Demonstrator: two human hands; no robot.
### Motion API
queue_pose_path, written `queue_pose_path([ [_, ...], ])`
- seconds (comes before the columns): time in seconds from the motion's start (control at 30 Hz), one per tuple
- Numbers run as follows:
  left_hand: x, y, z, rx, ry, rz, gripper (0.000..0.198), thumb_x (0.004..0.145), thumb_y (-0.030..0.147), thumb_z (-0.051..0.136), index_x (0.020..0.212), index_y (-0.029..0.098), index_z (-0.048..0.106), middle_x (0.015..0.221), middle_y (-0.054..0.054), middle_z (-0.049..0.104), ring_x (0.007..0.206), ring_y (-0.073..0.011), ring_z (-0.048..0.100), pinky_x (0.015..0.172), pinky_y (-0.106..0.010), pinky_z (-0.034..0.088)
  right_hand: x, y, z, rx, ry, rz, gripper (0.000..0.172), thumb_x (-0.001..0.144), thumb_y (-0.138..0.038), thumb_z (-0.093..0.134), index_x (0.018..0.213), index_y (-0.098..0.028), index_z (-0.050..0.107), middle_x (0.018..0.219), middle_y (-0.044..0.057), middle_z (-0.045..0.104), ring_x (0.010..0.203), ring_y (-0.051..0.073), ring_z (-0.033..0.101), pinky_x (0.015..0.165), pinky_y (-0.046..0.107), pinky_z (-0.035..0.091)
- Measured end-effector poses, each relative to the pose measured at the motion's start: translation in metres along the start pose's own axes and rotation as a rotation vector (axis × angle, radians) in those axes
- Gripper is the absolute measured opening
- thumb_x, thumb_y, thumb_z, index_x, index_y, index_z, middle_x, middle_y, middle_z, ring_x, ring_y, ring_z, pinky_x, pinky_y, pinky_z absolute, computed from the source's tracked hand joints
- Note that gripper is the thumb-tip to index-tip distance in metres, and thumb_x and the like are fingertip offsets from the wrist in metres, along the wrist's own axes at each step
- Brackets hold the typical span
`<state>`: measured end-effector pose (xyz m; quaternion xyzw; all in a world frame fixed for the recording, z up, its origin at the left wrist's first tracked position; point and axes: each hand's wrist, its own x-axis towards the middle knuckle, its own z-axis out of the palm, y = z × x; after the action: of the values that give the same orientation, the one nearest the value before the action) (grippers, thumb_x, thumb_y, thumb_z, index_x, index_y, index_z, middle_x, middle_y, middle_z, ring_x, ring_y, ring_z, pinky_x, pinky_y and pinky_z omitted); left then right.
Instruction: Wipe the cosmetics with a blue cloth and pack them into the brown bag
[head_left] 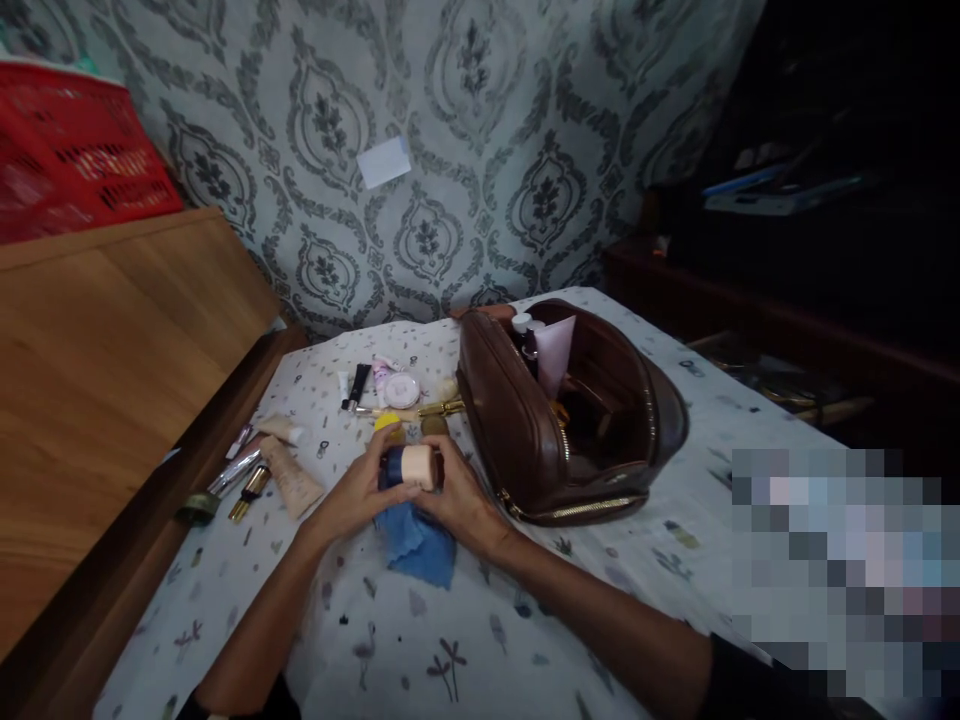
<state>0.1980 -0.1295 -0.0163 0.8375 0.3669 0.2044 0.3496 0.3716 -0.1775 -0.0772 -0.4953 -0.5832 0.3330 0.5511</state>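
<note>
Both hands hold a small cosmetic container (pixel 418 466), dark blue at its left end and beige at its right, lying sideways between them. My left hand (pixel 365 482) has its fingers closed round the blue end. My right hand (pixel 459 497) grips the beige end. Directly below hangs or lies a blue cloth (pixel 421 550); whether a hand also touches it I cannot tell. Just beyond the fingers are a yellow round item (pixel 388 424) and a brownish round item (pixel 433 425). To the right, a brown leather toiletry bag (pixel 517 430) stands unzipped, with a pale pink tube (pixel 553 352) sticking up inside.
At the left lie a beige tube (pixel 290 478), a gold-and-black tube (pixel 250 492) and a green-lidded jar (pixel 196 508). Behind the hands sit a round compact (pixel 401 390) and several small tubes. A wooden cabinet (pixel 127 350) with a red basket (pixel 90 150) borders the left.
</note>
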Motion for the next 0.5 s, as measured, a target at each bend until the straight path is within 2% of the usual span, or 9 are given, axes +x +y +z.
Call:
queue_pose_path([
  [0.1,-0.019,-0.015,0.009,-0.001,0.022,-0.047,0.103,0.078,0.057,0.072,0.155,0.023,0.013,0.147,-0.018,0.047,0.134,-0.0341,0.048,0.111,-0.049,0.040,0.000,-0.002,-0.002,-0.021,0.026,0.084,0.052,0.068,-0.030,0.073,0.111,-0.018,0.047,0.103,0.006,0.061,0.092,0.022,0.060,0.083,0.036,0.050],
  [0.17,-0.034,-0.022,0.022,0.080,0.070,-0.078,0.112,0.072,0.057,0.077,0.155,0.022,0.012,0.153,-0.020,0.039,0.139,-0.0369,0.042,0.113,-0.053,0.036,0.001,-0.004,-0.003,-0.011,0.052,0.121,0.053,0.070,-0.033,0.072,0.113,-0.018,0.045,0.105,0.007,0.060,0.093,0.022,0.060,0.083,0.036,0.050],
  [0.2,-0.042,-0.022,0.028,0.139,0.096,-0.080,0.109,0.072,0.057,0.078,0.154,0.022,0.016,0.153,-0.020,0.038,0.140,-0.0376,0.040,0.113,-0.054,0.035,0.002,-0.004,-0.003,-0.006,0.057,0.126,0.054,0.071,-0.034,0.072,0.116,-0.018,0.045,0.108,0.008,0.060,0.095,0.022,0.060,0.084,0.037,0.050],
  [0.27,-0.055,-0.020,0.039,0.268,0.142,-0.043,0.080,0.080,0.051,0.071,0.146,0.021,0.036,0.148,-0.019,0.045,0.137,-0.0361,0.043,0.111,-0.053,0.037,0.002,-0.004,-0.005,0.002,0.054,0.111,0.057,0.074,-0.036,0.070,0.122,-0.018,0.044,0.112,0.010,0.060,0.099,0.023,0.060,0.086,0.037,0.049],
  [0.33,-0.062,-0.014,0.041,0.374,0.169,0.014,0.038,0.091,0.040,0.057,0.124,0.021,0.056,0.129,-0.015,0.060,0.122,-0.0316,0.055,0.104,-0.050,0.043,0.003,-0.003,-0.006,0.003,0.046,0.077,0.060,0.075,-0.036,0.070,0.127,-0.018,0.045,0.117,0.010,0.059,0.104,0.024,0.059,0.089,0.038,0.049],
  [0.37,-0.064,-0.011,0.038,0.404,0.191,0.021,0.025,0.094,0.035,0.051,0.113,0.021,0.061,0.116,-0.012,0.065,0.111,-0.0291,0.059,0.098,-0.047,0.046,0.003,-0.002,-0.006,0.005,0.047,0.062,0.060,0.075,-0.036,0.070,0.127,-0.019,0.047,0.119,0.010,0.059,0.106,0.024,0.059,0.091,0.039,0.048],
  [0.43,-0.062,-0.006,0.025,0.399,0.290,-0.014,0.020,0.095,0.031,0.047,0.102,0.021,0.062,0.099,-0.008,0.067,0.094,-0.0251,0.062,0.088,-0.042,0.049,0.003,0.000,-0.005,0.015,0.049,0.048,0.056,0.075,-0.036,0.070,0.125,-0.020,0.050,0.118,0.009,0.059,0.107,0.025,0.058,0.091,0.040,0.048],
  [0.5,-0.056,-0.002,0.011,0.309,0.429,-0.048,0.023,0.095,0.033,0.049,0.111,0.020,0.060,0.103,-0.008,0.066,0.096,-0.0236,0.062,0.087,-0.038,0.049,0.003,0.002,-0.004,0.027,0.053,0.052,0.052,0.073,-0.036,0.071,0.120,-0.021,0.053,0.113,0.008,0.059,0.105,0.025,0.058,0.089,0.039,0.049],
])
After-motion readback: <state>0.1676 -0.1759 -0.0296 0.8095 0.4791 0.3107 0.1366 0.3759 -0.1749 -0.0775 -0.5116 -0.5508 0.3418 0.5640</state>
